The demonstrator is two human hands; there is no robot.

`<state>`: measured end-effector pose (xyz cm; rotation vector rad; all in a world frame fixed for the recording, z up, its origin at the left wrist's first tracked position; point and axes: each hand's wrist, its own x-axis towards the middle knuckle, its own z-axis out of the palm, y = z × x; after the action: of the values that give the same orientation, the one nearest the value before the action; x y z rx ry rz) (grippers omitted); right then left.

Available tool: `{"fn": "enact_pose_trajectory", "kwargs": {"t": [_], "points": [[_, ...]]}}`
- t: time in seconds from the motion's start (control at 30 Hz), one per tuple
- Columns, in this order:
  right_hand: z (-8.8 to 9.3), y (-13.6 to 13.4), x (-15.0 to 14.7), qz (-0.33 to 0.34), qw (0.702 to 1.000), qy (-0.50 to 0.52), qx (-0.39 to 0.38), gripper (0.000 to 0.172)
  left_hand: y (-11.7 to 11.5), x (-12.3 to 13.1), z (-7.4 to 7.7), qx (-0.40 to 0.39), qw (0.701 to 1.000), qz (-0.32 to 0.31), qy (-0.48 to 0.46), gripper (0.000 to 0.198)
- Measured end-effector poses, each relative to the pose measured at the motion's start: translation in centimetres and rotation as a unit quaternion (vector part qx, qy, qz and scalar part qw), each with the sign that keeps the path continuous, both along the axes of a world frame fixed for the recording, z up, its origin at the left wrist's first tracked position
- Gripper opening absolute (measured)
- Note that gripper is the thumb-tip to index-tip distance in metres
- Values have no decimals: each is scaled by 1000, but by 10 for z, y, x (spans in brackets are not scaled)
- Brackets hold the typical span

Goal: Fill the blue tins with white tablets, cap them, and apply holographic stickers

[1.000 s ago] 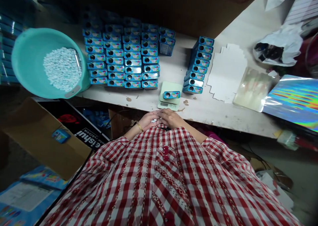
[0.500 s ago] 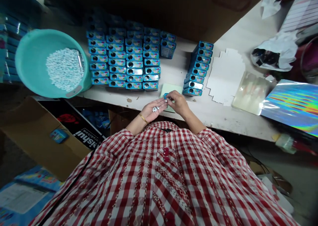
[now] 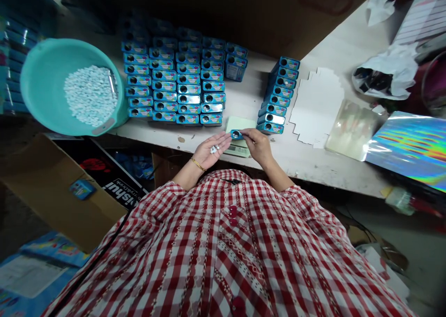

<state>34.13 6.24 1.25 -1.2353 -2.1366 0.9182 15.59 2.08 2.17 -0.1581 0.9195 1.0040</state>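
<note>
My left hand (image 3: 208,151) is turned palm up with its fingers stretched out, and several small white candies (image 3: 214,149) rest in the palm. Its fingertips are close to the left end of a blue tin (image 3: 235,134) with a round opening on top, where something white shows inside. On the tin's right end, my right hand (image 3: 258,144) has its thumb and fingers closed. The tin stands over a pale green scale (image 3: 241,124), whose display edge shows just below it.
Left stands a turquoise tub (image 3: 38,89) of white candies. Rows of blue tins (image 3: 188,94) fill the table's back left; another column of tins (image 3: 275,101) stands to the right. Beyond are white card sheets (image 3: 315,106) and shiny film (image 3: 411,145). A large cardboard box (image 3: 244,15) borders the back.
My right hand has moved slightly right, from above the left fingertips to the tin's right end, uncovering the tin's opening. My left hand has drawn slightly left and down with the candies.
</note>
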Motion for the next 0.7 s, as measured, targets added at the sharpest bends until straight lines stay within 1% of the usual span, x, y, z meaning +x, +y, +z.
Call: {"fn": "enact_pose_trajectory", "kwargs": {"t": [0.07, 0.13, 0.2, 0.27, 0.37, 0.4, 0.47, 0.6, 0.7], "points": [[7, -14, -9, 41, 999, -17, 4, 24, -7, -3, -2, -19, 1000, 8, -7, 38], [12, -31, -25, 119, 991, -65, 12, 23, -18, -4, -4, -48, 999, 3, -20, 33], [15, -46, -44, 196, 971, -136, 16, 23, -30, -6, -7, -76, 997, -7, -32, 38], [16, -55, -59, 264, 945, -194, 10, 22, -42, -8, -9, -98, 994, -15, -36, 42], [16, -57, -71, 353, 911, -212, -1, 21, -54, -12, -11, -117, 992, -33, -39, 43], [16, -56, -73, 368, 906, -208, 0, 21, -56, -13, -11, -119, 991, -38, -41, 44], [17, -54, -74, 375, 905, -202, 3, 20, -57, -14, -11, -123, 991, -38, -44, 44], [15, -54, -74, 363, 911, -196, -11, 17, -58, -13, -13, -137, 989, -19, -46, 42], [11, -55, -71, 340, 923, -177, -22, 15, -56, -11, -16, -142, 989, 0, -45, 34]]}}
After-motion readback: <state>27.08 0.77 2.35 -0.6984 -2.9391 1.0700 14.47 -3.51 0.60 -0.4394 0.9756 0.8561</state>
